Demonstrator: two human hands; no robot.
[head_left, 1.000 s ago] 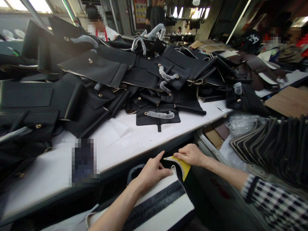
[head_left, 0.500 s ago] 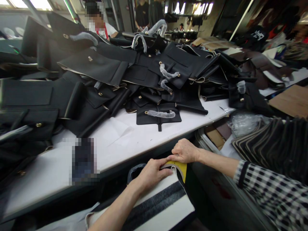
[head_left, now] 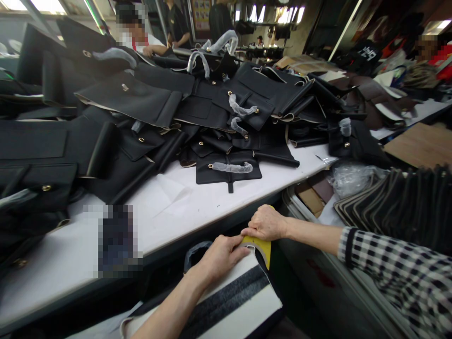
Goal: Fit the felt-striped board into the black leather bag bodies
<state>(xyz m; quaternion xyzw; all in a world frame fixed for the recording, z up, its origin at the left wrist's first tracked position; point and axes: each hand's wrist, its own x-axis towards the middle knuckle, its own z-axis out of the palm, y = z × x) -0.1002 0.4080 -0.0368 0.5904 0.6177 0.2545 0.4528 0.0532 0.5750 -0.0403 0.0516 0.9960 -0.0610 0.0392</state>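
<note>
In front of me lies a bag piece (head_left: 249,303) with a pale inner side crossed by a dark band. My left hand (head_left: 221,256) grips its far end, thumb along the pale side and fingers over the edge. A yellow curved piece (head_left: 262,247) stands against that end; its exact kind I cannot make out. My right hand (head_left: 266,223) is closed in a fist at the top of the yellow piece, its thumb touching my left fingertips. Behind my left hand shows a wrapped loop handle (head_left: 194,254), partly hidden.
The white table (head_left: 176,221) bears a heap of black bag parts (head_left: 151,99) with plastic-wrapped handles. At right are a stack of dark panels (head_left: 399,207), crumpled clear plastic (head_left: 356,176) and a brown board (head_left: 420,143). A person (head_left: 141,40) sits beyond the heap.
The view has shifted slightly, so the heap sits a little further left. My hands keep their hold, with the right fist shifted slightly at the yellow piece.
</note>
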